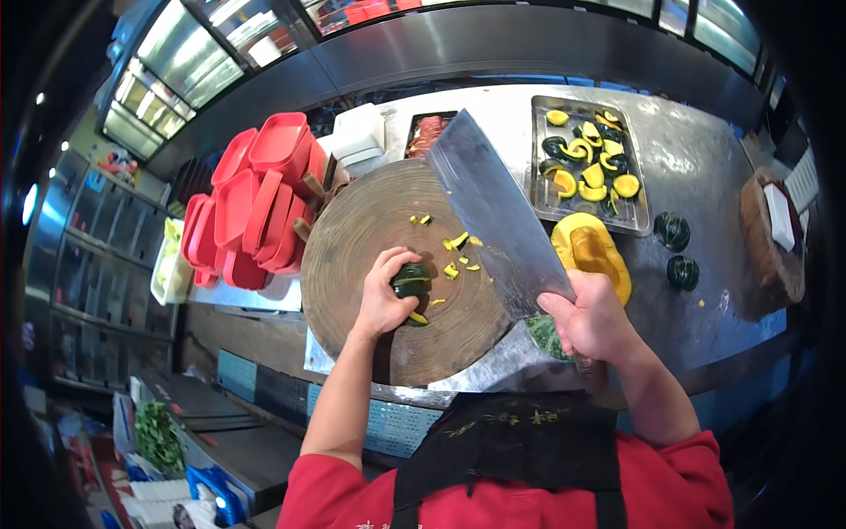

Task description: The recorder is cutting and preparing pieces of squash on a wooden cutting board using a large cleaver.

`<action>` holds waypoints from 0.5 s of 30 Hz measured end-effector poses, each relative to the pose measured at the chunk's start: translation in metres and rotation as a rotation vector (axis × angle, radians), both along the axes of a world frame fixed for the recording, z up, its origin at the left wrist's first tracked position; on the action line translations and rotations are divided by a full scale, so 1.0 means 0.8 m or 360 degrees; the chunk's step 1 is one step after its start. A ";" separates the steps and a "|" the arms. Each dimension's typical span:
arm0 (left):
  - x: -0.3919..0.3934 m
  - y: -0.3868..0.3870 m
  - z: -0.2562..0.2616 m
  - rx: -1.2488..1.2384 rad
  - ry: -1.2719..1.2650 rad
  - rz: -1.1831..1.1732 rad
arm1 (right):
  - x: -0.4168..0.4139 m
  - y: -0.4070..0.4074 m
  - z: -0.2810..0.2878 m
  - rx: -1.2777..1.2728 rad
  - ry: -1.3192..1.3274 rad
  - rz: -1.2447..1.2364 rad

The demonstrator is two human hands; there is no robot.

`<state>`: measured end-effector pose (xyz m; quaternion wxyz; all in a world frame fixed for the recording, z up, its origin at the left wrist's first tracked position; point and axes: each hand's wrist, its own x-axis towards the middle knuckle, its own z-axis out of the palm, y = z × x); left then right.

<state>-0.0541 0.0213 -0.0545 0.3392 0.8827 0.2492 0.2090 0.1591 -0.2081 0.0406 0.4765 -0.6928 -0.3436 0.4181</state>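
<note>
My left hand (390, 294) grips a small dark green squash (410, 280) on a round wooden chopping block (370, 205). Small yellow and green trimmings (456, 243) lie to the right of the squash. My right hand (591, 314) holds a large cleaver (499, 215) by its handle, the broad blade slanting up and left over the block's right side. Beyond that hand lies a hollowed yellow half of a squash or pumpkin (611, 261). A mottled green piece (547, 335) shows partly behind my right hand.
A metal tray (538, 185) of cut squash stands at the back right, with two whole dark squashes (672, 231) (683, 272) near it. Red plastic containers (238, 208) are piled left of the block. A black tray of red meat (428, 132) and white containers (359, 132) stand behind.
</note>
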 end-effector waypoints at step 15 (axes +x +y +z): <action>-0.023 0.007 0.019 -0.2222 -0.1573 0.0115 | 0.014 -0.038 -0.012 -0.0189 0.0172 -0.0109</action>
